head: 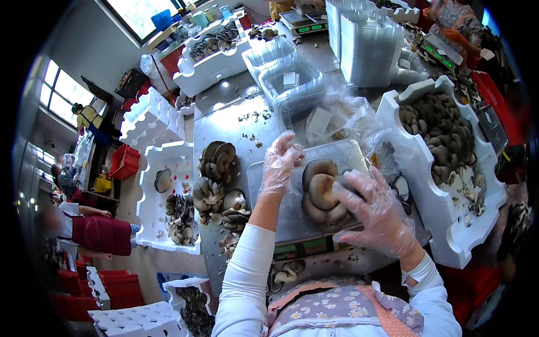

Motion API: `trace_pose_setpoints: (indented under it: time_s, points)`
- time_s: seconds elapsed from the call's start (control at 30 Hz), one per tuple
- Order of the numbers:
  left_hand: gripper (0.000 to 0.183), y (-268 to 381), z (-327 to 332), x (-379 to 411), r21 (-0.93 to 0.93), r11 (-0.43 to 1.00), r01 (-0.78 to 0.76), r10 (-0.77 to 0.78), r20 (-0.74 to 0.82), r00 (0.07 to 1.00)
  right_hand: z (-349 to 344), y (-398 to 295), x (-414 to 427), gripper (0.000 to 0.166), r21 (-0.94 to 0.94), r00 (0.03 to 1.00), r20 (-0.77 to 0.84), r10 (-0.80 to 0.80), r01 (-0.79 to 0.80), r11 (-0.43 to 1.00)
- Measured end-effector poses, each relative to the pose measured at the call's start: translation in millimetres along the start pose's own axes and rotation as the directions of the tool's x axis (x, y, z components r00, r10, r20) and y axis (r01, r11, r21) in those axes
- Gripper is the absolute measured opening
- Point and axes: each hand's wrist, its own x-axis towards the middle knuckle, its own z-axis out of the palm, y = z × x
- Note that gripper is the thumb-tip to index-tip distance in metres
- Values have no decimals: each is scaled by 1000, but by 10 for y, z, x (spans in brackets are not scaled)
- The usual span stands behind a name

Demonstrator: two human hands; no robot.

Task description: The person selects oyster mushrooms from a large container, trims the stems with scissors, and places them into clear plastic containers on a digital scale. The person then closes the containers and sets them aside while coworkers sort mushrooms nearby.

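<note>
A cluster of grey-brown oyster mushrooms [324,193] lies in a clear plastic tray [286,219]. The tray rests on a scale [303,247] with a green display. My right hand [374,210], in a thin clear plastic glove, is spread over the cluster's right side, fingertips at the caps. My left hand [281,164], gloved likewise, hovers by the tray's far left part with bent fingers and nothing visible in it. Left of the tray, more oyster mushroom clusters [217,162] lie on the metal table [227,111]. A dark mushroom [402,189] is right of my right hand.
A white foam box [414,202] of oyster mushrooms stands at the right, another foam box [147,210] at the left. Beyond the tray are crumpled plastic film [358,113], nested clear trays [290,80] and tall tray stacks [370,50]. Other people work around, one in a maroon apron [101,234].
</note>
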Motion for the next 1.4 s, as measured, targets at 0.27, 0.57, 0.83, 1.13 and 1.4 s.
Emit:
trace_pose_setpoints:
  time_s: [0.27,0.57,0.83,1.13,1.4]
  points:
    - [35,485,109,-828,699,305,-646,640,352,683,321,-2,-112,93,-60,996,-78,48,-53,997]
    - [59,144,-95,-1527,753,253,-607,539,411,735,309,61,-697,66,-38,964,-225,142,-155,987]
    - [47,68,-51,-1484,732,374,-570,629,251,736,169,77,-404,64,-37,858,-455,239,-286,957]
    - [79,177,-39,-1517,762,302,-572,616,303,728,4,234,141,40,-115,895,-446,11,-69,991]
    - [100,-194,-90,-1763,807,38,-589,583,461,669,-12,321,217,35,-53,895,-446,25,-55,997]
